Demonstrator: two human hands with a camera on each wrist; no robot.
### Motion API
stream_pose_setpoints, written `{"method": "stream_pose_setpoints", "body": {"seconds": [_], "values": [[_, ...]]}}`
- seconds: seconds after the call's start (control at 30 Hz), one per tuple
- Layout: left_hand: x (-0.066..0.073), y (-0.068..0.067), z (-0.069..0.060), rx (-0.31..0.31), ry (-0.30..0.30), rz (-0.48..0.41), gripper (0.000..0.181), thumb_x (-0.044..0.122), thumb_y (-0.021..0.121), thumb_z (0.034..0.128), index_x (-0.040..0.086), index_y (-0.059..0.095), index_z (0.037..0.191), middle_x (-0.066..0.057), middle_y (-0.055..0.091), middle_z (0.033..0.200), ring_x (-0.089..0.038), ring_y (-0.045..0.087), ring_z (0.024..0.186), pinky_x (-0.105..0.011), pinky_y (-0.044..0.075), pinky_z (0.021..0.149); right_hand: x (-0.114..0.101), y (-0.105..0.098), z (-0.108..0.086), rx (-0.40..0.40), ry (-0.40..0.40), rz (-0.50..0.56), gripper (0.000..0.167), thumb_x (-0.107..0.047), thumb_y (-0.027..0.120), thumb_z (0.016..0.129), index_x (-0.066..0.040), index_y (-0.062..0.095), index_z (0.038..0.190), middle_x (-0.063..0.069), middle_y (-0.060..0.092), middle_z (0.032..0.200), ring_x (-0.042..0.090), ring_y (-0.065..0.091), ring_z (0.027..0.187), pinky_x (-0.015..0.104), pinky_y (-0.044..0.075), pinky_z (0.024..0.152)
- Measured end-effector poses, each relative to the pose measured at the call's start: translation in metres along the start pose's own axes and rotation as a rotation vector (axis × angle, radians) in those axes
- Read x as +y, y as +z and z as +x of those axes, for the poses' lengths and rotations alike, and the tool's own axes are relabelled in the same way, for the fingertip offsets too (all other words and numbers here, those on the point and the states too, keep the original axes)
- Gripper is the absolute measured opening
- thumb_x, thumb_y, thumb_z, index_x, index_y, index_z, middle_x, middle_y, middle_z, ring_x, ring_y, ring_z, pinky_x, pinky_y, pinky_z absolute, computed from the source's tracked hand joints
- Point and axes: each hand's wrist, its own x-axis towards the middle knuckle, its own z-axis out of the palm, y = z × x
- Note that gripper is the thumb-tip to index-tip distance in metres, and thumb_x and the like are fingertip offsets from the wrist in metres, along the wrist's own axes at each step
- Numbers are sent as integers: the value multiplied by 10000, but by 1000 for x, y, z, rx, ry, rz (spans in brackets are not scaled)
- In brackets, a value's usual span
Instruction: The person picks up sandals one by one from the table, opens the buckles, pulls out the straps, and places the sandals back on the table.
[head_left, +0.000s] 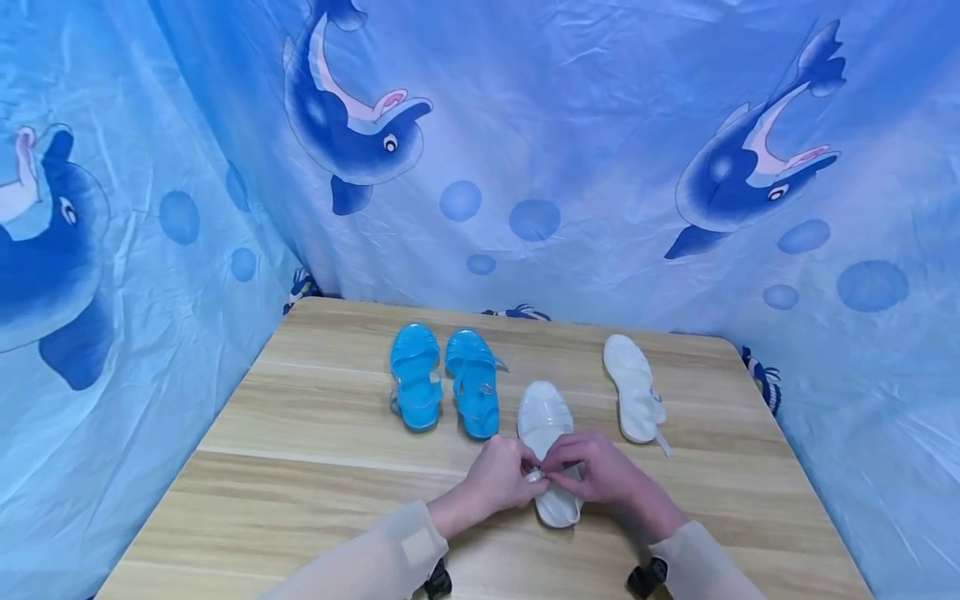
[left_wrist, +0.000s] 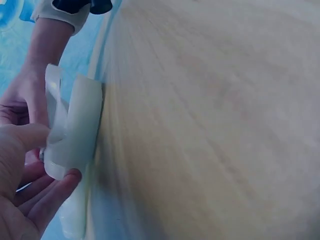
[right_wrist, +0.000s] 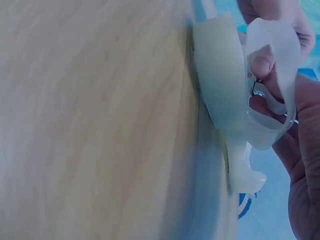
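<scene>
A person's left hand [head_left: 504, 477] and right hand [head_left: 596, 471], fingers drawn closely together, pinch the strap [right_wrist: 289, 55] of a white jelly sandal [head_left: 542, 415] midway across the wooden surface [head_left: 315, 408], covering its middle. Farther off lie two blue jelly sandals [head_left: 415, 408] to the left and a second white sandal [head_left: 632, 375] to the right, before a dolphin-print curtain [head_left: 570, 125]. The gripped sandal's toe points away, long axis angled slightly left. The right wrist view reveals the strap's raised loop, largely obscured from the head.
</scene>
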Motion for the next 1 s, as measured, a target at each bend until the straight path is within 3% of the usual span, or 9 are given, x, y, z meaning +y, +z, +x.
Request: {"method": "stream_pose_setpoints", "body": {"seconds": [0.17,0.33,0.43,0.6,0.83,1.0], "values": [[0,1,2,0,53,57,148,198,896,791,109,788,743,26,728,665,88,442,563,-46,363,530,-3,-6,4,-96,-28,-101,199,-43,841,867,-201,796,979,-107,766,1004,-8,717,916,142,584,837],[-3,2,1,11,74,41,170,177,890,775,124,747,699,42,706,651,89,438,570,-46,353,530,-3,-8,6,-149,26,-86,198,-34,813,880,-211,757,949,-113,747,997,-30,682,917,146,582,821],[-4,3,1,23,75,24,160,176,890,778,122,757,706,42,722,656,100,464,575,-39,375,541,-3,-8,7,-150,52,-71,191,-46,804,888,-219,748,946,-112,746,991,-34,672,923,154,581,821],[-4,2,2,37,57,7,153,177,886,777,121,768,698,37,740,653,104,481,574,-39,381,545,-3,-8,9,-134,16,-57,212,-44,805,894,-223,784,1006,-124,763,1013,-15,707,952,164,587,853],[-3,2,2,18,42,16,131,184,879,790,123,783,725,35,752,675,88,512,588,-44,391,555,-2,-7,6,-134,34,-56,214,-30,810,877,-215,786,984,-116,772,985,0,721,926,167,593,849],[-3,0,2,-6,11,-28,116,178,875,812,110,797,760,13,769,705,88,532,605,-46,417,566,0,-5,5,-99,60,-17,231,3,802,856,-206,770,948,-114,761,968,-3,710,915,194,606,838]]}}
